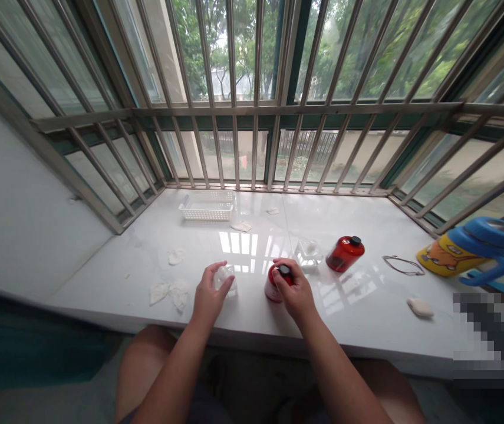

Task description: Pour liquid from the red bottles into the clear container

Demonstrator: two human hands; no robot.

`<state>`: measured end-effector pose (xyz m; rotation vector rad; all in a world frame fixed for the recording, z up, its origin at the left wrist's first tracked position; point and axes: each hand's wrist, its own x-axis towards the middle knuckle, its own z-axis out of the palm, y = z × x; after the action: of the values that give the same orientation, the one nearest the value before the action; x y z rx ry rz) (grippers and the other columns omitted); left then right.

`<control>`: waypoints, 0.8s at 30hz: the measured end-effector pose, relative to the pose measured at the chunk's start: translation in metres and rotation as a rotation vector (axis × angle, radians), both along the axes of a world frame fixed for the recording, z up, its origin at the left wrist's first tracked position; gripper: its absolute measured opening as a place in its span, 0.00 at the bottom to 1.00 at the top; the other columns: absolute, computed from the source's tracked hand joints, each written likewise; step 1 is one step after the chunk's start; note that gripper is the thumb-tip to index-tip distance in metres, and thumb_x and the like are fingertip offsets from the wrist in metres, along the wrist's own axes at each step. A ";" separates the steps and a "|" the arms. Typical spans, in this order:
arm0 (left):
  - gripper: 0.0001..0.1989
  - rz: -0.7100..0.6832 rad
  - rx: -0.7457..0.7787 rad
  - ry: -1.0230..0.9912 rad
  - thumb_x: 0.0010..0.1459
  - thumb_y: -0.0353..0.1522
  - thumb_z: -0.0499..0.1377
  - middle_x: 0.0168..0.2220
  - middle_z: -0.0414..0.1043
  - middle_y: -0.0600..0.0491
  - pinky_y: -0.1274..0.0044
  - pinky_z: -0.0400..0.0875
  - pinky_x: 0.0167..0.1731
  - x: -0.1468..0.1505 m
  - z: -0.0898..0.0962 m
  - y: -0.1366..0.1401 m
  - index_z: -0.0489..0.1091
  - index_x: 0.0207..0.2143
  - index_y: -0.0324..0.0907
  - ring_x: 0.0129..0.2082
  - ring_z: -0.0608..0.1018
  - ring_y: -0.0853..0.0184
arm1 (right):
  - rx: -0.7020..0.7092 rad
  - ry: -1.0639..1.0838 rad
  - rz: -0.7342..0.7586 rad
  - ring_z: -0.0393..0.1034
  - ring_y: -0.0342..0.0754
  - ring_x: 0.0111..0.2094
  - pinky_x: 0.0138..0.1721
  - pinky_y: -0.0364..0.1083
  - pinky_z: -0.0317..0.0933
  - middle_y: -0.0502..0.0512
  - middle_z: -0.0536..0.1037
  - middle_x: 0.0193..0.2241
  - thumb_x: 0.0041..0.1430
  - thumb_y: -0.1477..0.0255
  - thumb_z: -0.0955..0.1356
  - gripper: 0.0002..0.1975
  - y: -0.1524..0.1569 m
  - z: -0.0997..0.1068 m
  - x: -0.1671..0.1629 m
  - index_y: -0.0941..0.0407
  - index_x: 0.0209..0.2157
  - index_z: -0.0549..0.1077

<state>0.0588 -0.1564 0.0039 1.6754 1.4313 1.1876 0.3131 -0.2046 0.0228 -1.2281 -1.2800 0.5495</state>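
Note:
My left hand [211, 290] is closed around a small clear container [226, 279] near the front of the white sill. Fingers of my right hand [295, 288] wrap the top of a red bottle with a black cap [273, 288], which stands upright. Just behind that hand sits a clear square glass piece [308, 253]. Another red bottle [344, 254] with a black cap is farther right, tilted in the view. Crumpled white tissues [168, 293] lie left of my left hand.
A white perforated basket [207, 211] stands at the back left by the barred window. On the right are a thin cord loop [404, 265], a pale soap-like piece [420, 308] and a blue and yellow tumbler [459, 250]. More tissue scraps [241, 226] lie near the basket.

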 end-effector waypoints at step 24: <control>0.26 -0.226 -0.005 -0.099 0.48 0.44 0.77 0.65 0.73 0.40 0.58 0.62 0.70 -0.018 -0.002 0.020 0.74 0.45 0.45 0.67 0.74 0.51 | 0.036 -0.049 -0.010 0.74 0.56 0.51 0.57 0.56 0.67 0.56 0.79 0.48 0.69 0.59 0.70 0.11 -0.001 0.005 0.000 0.48 0.49 0.78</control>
<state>0.0409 -0.1366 0.0020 1.6990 1.1505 1.1225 0.3126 -0.2051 0.0282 -1.2235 -1.3186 0.4900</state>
